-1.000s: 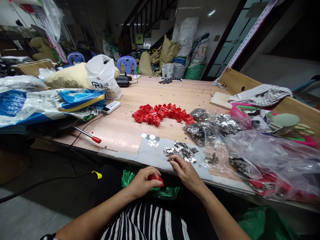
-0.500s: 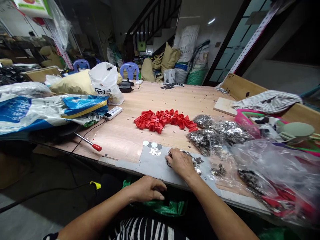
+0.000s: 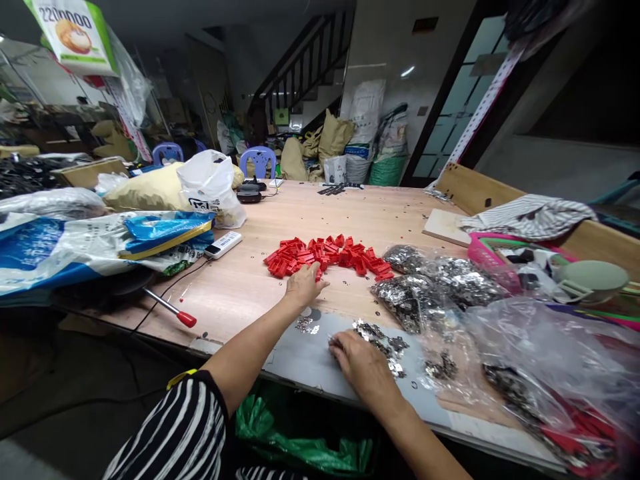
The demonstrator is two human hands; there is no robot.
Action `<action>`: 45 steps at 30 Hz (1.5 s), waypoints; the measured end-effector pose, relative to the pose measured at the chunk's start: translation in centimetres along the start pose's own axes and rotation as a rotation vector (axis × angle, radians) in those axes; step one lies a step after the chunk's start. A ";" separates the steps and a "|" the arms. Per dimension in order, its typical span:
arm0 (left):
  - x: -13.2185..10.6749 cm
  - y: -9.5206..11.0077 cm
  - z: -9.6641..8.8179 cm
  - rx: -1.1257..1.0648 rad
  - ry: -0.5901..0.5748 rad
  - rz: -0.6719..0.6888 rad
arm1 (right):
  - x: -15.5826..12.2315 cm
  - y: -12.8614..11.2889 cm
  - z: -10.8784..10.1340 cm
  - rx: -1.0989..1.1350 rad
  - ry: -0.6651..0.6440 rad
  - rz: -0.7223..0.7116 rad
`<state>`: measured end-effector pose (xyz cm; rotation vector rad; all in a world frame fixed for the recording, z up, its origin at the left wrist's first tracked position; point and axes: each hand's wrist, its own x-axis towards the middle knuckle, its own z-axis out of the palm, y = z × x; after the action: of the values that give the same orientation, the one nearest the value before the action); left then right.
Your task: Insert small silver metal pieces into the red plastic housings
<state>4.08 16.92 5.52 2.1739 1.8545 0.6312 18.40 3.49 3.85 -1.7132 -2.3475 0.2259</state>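
Head view: a person's bare hands work over a wooden table (image 3: pixel 310 208), the arms spread apart.
Left hand (image 3: pixel 303 288): stretched forward to the near edge of the red plastic parts (image 3: pixel 345 255), fingertips at the pile; whether the fingers have closed on one I cannot tell.
Right hand (image 3: pixel 359 361): low over the grey mat (image 3: pixel 300 365), thumb and fingers drawn in to a narrow gap — whether a piece sits between them I cannot tell.
Red pile: loosely heaped on the bare wood, beyond the mat.
Metal pieces (image 3: pixel 397 344): a scattered heap on the mat, just beyond and beside the right hand, partly hidden by it.
Small cluster (image 3: pixel 307 326): a few more shiny pieces at the mat's far left, near the left wrist.
Clear bags (image 3: pixel 406 298): filled with metal pieces, lying to the right of the red pile.
Table edge: a green bag (image 3: pixel 300 441) hangs open below — between the two forearms.
Left side: a red-tipped lever (image 3: pixel 186 320) and a white device (image 3: pixel 223 245).
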 end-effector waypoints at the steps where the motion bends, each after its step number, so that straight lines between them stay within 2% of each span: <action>1: 0.4 0.1 0.4 0.002 -0.001 -0.001 | -0.7 -0.1 0.3 0.024 -0.012 -0.025; 4: 0.9 0.3 1.1 0.005 0.000 -0.011 | -2.4 -0.2 1.2 0.069 -0.048 -0.064; 7: 0.4 0.1 0.8 -0.019 0.016 -0.004 | -3.3 -0.1 1.7 0.086 -0.027 -0.068; 10: -1.5 -0.3 -0.1 -0.068 0.051 0.032 | -3.5 -0.1 2.0 0.084 0.011 -0.056; 13: -4.6 -0.9 -0.8 -0.172 0.111 0.082 | -3.5 -0.1 2.2 0.070 0.020 -0.057; 14: -5.8 -1.1 -0.9 -0.336 0.164 0.105 | -3.6 -0.1 2.3 0.074 0.028 -0.061; 16: -8.1 -1.7 -0.9 -0.643 0.197 0.110 | -3.7 -0.1 2.5 0.113 0.064 -0.071; 19: -11.1 -2.3 -1.0 -1.004 0.152 0.030 | -3.7 0.0 2.3 0.273 0.179 -0.067; 22: -13.3 -2.5 -1.3 -1.191 0.107 0.006 | -3.6 -0.1 1.4 0.532 0.233 0.026; 25: -14.9 -2.3 -1.8 -1.174 0.113 0.040 | -3.4 -0.5 0.2 0.792 0.241 0.132; 27: -15.7 -2.2 -2.2 -1.121 0.130 0.084 | -3.4 -0.9 -0.5 0.897 0.278 0.153; 34: -16.9 -1.5 -3.1 -0.993 0.095 0.248 | -3.6 -1.8 -1.5 0.881 0.317 0.143; 37: -17.3 -1.1 -3.1 -1.109 0.032 0.178 | -3.8 -2.1 -1.5 0.829 0.311 0.140; 41: -17.6 -0.7 -3.0 -1.495 -0.180 -0.021 | -4.2 -2.8 -1.5 0.792 0.303 0.137; 45: -17.5 -0.9 -2.7 -1.824 -0.321 -0.226 | -4.5 -3.4 -1.5 0.780 0.270 0.093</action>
<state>0.08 -0.32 4.31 0.7069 0.5765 1.1135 17.03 -1.88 5.76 -1.3444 -1.6541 0.7549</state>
